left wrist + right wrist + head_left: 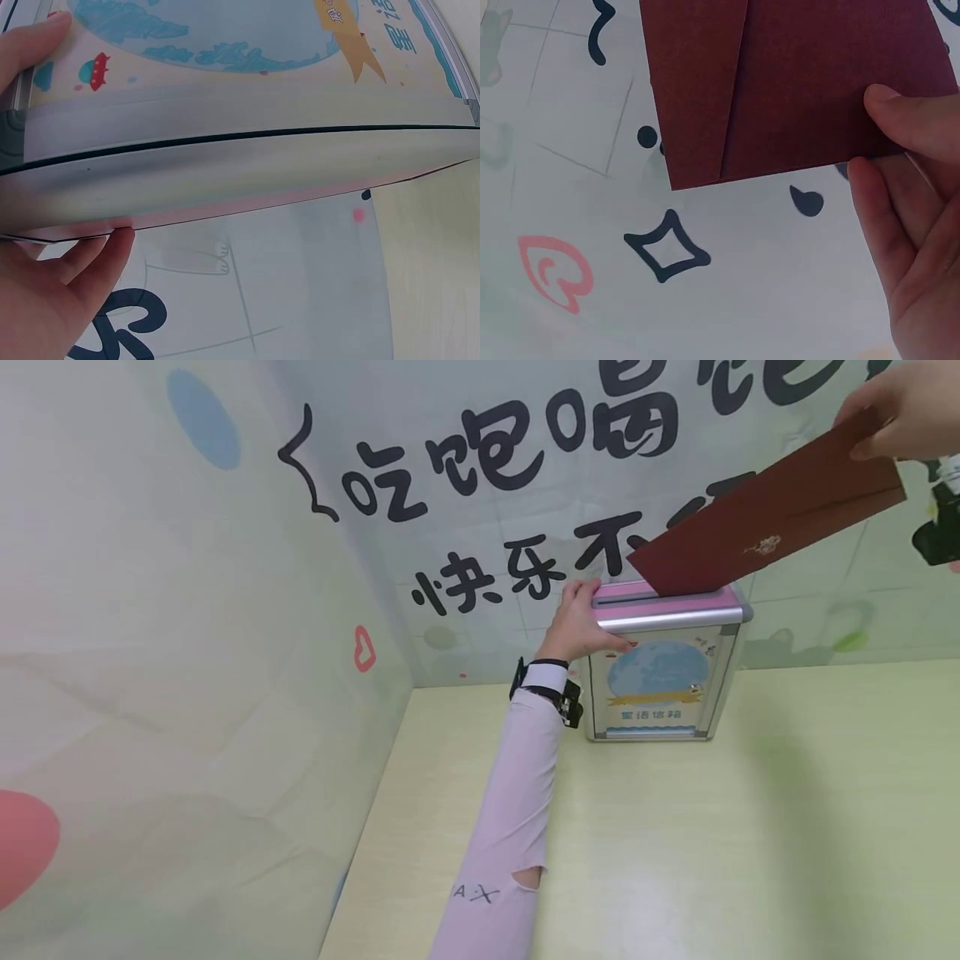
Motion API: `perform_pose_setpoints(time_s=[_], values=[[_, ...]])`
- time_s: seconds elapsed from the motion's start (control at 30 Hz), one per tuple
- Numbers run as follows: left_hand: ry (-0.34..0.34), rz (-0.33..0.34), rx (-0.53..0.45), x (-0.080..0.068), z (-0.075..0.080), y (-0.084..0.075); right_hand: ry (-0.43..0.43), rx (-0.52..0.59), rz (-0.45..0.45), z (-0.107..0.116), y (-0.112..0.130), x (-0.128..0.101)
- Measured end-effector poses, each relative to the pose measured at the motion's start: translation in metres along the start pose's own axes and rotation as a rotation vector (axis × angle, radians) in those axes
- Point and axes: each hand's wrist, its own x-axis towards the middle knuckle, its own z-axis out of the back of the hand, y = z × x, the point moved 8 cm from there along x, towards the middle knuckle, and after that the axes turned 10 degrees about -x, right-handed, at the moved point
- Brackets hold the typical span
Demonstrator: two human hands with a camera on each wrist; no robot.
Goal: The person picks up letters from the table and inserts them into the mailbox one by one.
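Note:
A letter box (660, 672) with a pink top, silver frame and printed front panel stands upright against the back wall. My left hand (576, 627) holds its upper left corner, thumb (34, 45) on the front and the other fingers at the top. Above the box, my right hand (911, 410) pinches one end of a dark red envelope (783, 506) between thumb and fingers. The envelope tilts down to the left, its lower edge right at the slot (626, 601) in the pink top. In the right wrist view, a folded flap (694, 90) runs along the envelope.
Behind the box is a printed backdrop (480, 552) with large black characters. A pale covered side wall (187, 652) with coloured shapes rises on the left. The light yellow tabletop (645, 843) stretches in front of the box.

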Motion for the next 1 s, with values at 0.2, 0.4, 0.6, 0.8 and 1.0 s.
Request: perform_pose_setpoints(time_s=[0.2, 0.4, 0.6, 0.8, 1.0], values=[[-0.004, -0.003, 0.007, 0.0, 0.0, -0.002, -0.019, -0.08, 0.087, 0.012, 0.039, 0.009], [-0.002, 0.006, 0.011, -0.002, -0.003, -0.007, -0.043, -0.145, 0.086, 0.02, 0.07, 0.019], [0.016, 0.022, 0.023, -0.004, -0.007, -0.008, 0.005, -0.278, 0.103, 0.02, 0.097, 0.026], [0.013, 0.02, 0.027, -0.006, -0.005, -0.007, 0.006, -0.35, 0.152, 0.021, 0.127, 0.031], [0.008, 0.017, 0.023, -0.007, -0.003, -0.005, 0.006, -0.401, 0.204, 0.015, 0.151, 0.038]])
